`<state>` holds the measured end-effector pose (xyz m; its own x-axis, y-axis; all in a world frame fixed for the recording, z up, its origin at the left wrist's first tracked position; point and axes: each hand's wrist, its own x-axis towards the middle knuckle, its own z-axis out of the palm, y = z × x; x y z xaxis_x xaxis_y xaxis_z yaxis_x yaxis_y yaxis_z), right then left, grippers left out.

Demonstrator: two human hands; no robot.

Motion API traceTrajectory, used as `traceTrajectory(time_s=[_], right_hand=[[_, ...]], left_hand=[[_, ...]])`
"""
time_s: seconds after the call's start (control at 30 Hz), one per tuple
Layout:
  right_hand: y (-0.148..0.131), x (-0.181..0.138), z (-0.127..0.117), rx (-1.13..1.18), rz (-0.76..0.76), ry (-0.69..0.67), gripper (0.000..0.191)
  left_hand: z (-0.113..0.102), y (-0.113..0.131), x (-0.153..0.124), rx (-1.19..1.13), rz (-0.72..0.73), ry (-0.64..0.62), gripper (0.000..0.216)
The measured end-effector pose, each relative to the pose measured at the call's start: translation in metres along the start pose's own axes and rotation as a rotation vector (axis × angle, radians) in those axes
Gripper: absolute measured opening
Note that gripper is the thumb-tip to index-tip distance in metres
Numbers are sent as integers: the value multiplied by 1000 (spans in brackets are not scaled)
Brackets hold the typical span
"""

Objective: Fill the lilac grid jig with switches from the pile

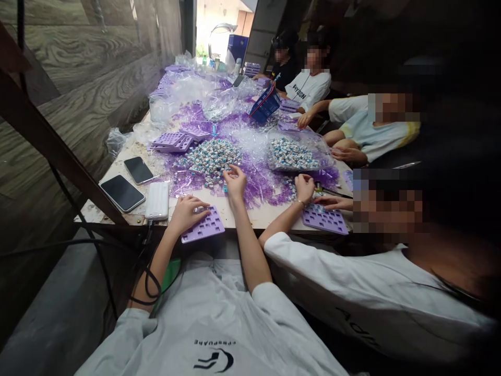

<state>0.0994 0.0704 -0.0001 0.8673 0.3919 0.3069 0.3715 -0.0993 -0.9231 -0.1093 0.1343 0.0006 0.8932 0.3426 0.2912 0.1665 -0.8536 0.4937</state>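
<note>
A flat purple plate [207, 227] with rows of square holes lies at the table's front edge, slightly overhanging it. Curled over its upper left part, my left hand [188, 211] grips it; the fingertips are partly hidden. My right hand [236, 183] reaches the near edge of a heap of small white-and-blue pieces [213, 156]. Its fingers are bent and pinched together, and whatever sits between them is too small to make out. Clear purple strips [258, 183] spread under and around the heap.
Two phones [122, 192] and a white power bank [157, 201] with a cable lie on the left. Stacked purple plates [174, 140] stand behind them. To my right, a co-worker's hand [304, 188] is above another purple plate [324, 219]. A bag of pieces [293, 154] and a blue basket [265, 104] are farther back.
</note>
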Motion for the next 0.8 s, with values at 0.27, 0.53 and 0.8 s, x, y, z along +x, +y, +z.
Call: traceTrajectory(time_s=[0.27,0.53,0.8], right_hand=[[13,-90,-44,174,-35,-470,24],[8,-91,-47,-53,-212,-494,14],[3,-93,-49,-86,-217,-495,14]], left_hand=[[0,-2,0,-2,52,-4,30],[-2,4,0,44,21,-24,24],[-1,3,0,42,10,-30,24]])
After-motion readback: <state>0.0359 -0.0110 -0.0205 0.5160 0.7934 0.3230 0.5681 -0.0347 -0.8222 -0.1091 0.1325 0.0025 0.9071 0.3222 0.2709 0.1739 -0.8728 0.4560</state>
